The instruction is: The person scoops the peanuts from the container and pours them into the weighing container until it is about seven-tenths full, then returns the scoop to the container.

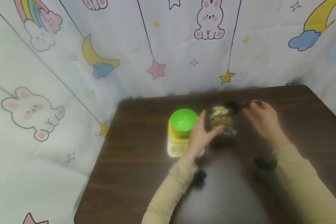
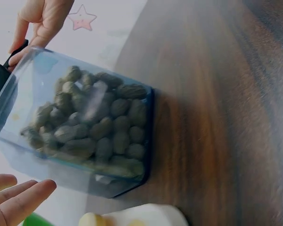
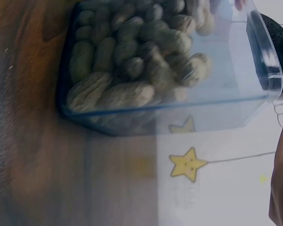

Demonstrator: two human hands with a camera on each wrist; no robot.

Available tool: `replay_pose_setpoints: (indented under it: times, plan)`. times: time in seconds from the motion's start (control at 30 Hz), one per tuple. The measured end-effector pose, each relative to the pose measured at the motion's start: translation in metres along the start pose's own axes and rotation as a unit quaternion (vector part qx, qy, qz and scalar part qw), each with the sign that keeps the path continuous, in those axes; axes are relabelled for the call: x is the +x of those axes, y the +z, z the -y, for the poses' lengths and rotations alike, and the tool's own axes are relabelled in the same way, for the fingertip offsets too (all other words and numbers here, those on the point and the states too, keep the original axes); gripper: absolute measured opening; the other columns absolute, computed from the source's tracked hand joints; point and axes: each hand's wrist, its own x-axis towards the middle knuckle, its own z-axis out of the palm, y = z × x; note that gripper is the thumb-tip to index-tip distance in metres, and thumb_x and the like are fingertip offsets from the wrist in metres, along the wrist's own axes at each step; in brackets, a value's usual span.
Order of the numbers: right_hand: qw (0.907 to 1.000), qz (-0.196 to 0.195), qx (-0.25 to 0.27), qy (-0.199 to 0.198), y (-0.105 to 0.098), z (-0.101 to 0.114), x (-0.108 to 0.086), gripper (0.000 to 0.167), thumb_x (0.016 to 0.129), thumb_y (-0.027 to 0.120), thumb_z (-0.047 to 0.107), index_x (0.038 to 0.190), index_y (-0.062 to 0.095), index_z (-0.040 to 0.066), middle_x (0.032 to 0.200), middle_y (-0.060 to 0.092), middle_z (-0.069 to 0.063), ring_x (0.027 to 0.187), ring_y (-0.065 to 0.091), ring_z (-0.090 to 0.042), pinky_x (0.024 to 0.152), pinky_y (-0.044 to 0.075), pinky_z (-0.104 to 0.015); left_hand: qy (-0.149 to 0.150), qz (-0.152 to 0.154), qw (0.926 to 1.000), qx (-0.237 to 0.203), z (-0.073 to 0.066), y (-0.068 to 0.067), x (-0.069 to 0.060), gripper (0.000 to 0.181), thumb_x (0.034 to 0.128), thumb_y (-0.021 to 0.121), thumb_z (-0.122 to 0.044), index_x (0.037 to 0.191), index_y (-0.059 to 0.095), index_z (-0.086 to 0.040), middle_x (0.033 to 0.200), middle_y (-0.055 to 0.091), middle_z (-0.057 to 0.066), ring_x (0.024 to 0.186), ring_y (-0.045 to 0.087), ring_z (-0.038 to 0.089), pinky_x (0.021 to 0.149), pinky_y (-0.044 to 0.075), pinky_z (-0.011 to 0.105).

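A clear plastic container [image 1: 224, 124], partly filled with peanuts in their shells [image 2: 99, 122], stands upright on the brown table. Beside its left wall, my left hand [image 1: 200, 135] has its fingers spread and straight; in the left wrist view those fingertips look just apart from the wall. My right hand [image 1: 264, 121] pinches the thin handle of a black scoop [image 1: 233, 107] on the container's right. The scoop's dark head [image 3: 276, 52] is at the container's mouth; whether it carries peanuts I cannot tell.
Left of the container stands a yellow-and-white kitchen scale [image 1: 175, 151] bearing a bright green bowl [image 1: 184, 120]. My left forearm passes close to the scale's right side. A white curtain [image 1: 173, 46] printed with rabbits and stars hangs behind the table [image 1: 134, 146].
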Motion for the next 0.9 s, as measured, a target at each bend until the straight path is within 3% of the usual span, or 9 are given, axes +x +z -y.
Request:
replay_pose_setpoints:
  times: [0.2,0.4,0.7,0.9]
  plan:
    - [1.0,0.001,-0.01,0.0,0.016,-0.001,0.004,0.011,0.093,0.045,-0.006,0.1,0.052,0.0,0.1,0.054,-0.009,0.092,0.065,-0.02,0.085,0.057,-0.031,0.004,-0.017,0.9998,0.004,-0.004,-0.015,0.003,0.091,0.0782,0.062,-0.06,0.149,0.016,-0.026,0.153,0.029,-0.002,0.133,0.043,0.023,0.108,0.04,0.041]
    - [0.9999,0.011,-0.01,0.006,0.033,-0.008,0.012,0.01,0.092,0.047,-0.007,0.098,0.053,-0.002,0.097,0.057,-0.01,0.09,0.065,-0.02,0.084,0.057,-0.031,-0.009,-0.037,0.9982,0.046,-0.004,-0.032,0.008,0.09,0.0768,0.056,-0.068,0.148,0.016,-0.032,0.154,0.027,-0.003,0.14,0.03,0.021,0.114,0.03,0.045]
    - [0.9992,0.005,-0.038,0.008,0.048,-0.022,0.025,0.008,0.091,0.05,-0.005,0.096,0.053,0.001,0.094,0.055,-0.007,0.088,0.063,-0.017,0.084,0.057,-0.027,-0.025,-0.064,0.9951,0.071,0.01,-0.05,0.007,0.091,0.0779,0.062,-0.061,0.149,0.016,-0.027,0.154,0.028,0.001,0.14,0.029,0.024,0.112,0.031,0.049]
    - [0.9989,0.001,-0.038,0.029,0.057,-0.034,0.03,0.008,0.091,0.051,-0.005,0.094,0.052,0.001,0.092,0.055,-0.006,0.085,0.065,-0.019,0.084,0.057,-0.027,-0.035,-0.112,0.9883,0.097,0.023,-0.059,0.007,0.094,0.0748,0.066,-0.059,0.148,0.022,-0.022,0.152,0.03,0.006,0.137,0.034,0.028,0.105,0.039,0.054]
